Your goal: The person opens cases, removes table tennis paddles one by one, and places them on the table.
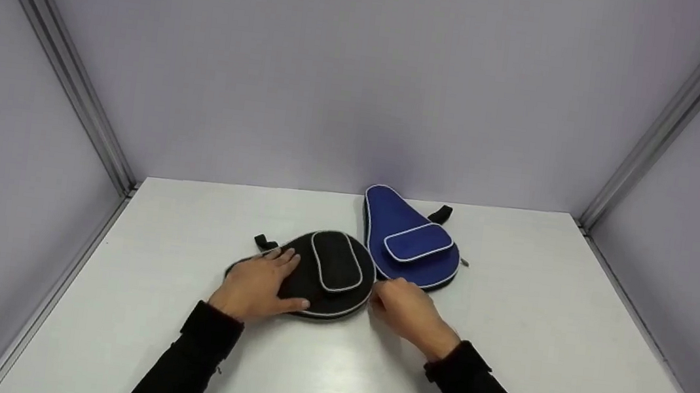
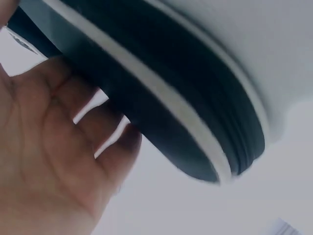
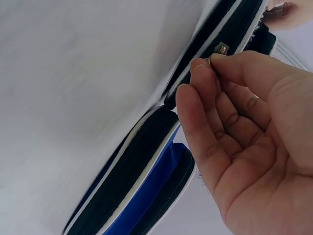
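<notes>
A black table tennis paddle case (image 1: 306,278) with white piping and a front pocket (image 1: 337,261) lies on the table. My left hand (image 1: 255,284) rests on its narrow end, fingers spread and thumb near the front edge. At the rounded end, my right hand (image 1: 406,310) pinches the zipper pull between thumb and finger. The zipper slider (image 3: 222,48) shows just beyond the fingertips in the right wrist view, on the case's side band. In the left wrist view, the left fingers (image 2: 117,147) lie against the case's face.
A blue paddle case (image 1: 389,224) with white piping lies behind and right of the black one, right beside its edge. Its black strap (image 1: 440,215) sticks out at the back. Another black strap (image 1: 264,243) extends from the black case. Pale walls (image 1: 363,79) enclose the white table (image 1: 540,323).
</notes>
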A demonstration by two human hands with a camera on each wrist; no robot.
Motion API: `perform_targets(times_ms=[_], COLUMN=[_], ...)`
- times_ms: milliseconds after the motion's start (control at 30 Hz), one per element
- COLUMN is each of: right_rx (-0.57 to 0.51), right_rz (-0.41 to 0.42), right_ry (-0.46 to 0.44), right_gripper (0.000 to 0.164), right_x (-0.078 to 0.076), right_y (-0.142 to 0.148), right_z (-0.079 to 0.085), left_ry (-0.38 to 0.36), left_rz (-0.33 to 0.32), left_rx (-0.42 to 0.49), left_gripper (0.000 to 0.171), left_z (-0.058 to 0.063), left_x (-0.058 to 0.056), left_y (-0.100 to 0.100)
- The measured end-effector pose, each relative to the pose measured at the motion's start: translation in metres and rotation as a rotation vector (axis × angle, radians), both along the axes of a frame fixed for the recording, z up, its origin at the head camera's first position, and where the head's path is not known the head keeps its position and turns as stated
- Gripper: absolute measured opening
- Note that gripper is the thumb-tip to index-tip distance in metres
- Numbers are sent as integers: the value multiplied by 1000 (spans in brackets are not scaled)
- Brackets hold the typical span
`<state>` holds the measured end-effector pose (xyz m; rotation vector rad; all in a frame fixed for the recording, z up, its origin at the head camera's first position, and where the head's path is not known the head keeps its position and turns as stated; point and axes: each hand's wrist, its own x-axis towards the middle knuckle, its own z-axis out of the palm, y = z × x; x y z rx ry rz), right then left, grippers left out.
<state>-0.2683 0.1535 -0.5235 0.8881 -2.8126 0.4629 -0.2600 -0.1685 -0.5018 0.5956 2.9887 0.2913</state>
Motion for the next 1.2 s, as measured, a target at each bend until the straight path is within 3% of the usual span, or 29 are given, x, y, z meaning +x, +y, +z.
perform_targets(times_ms=[200,233,267,367,467,500,700,1033,1200], right_rx=[14,15,12,0,-15,-17,-14,-19,-26], right_rz=[-44,-47,-48,-48,-50,-53,-79,-87,-93], right_ry=[46,52,57,61,41,31,-34,-63,-63], right_gripper=[25,27,26,23,20,20,22,16,16], right_x=[-3,-3,-4,-5,-6,-7,-12,-16,-16], right_y=[4,3,3,1,0,0,0,5,6], right_z=[0,0,-1,-3,-4,-4,-3,-5,-4], left_ry=[-68,-80,-67,-94,-110,-137,-139,-197,-206], left_rz=[-135,-157,-190,-235,-266,-260,-297,-395,-393], left_rx=[28,35,41,53,48,42,-10,7,52], left_gripper=[98,98,97,98,97,97,92,91,92], left_z=[5,5,-4,-4,-1,9,14,2,-4], left_x=[3,4,1,7,15,21,30,25,23], left_y=[-16,-20,-26,-34,-37,-34,-32,-39,-43])
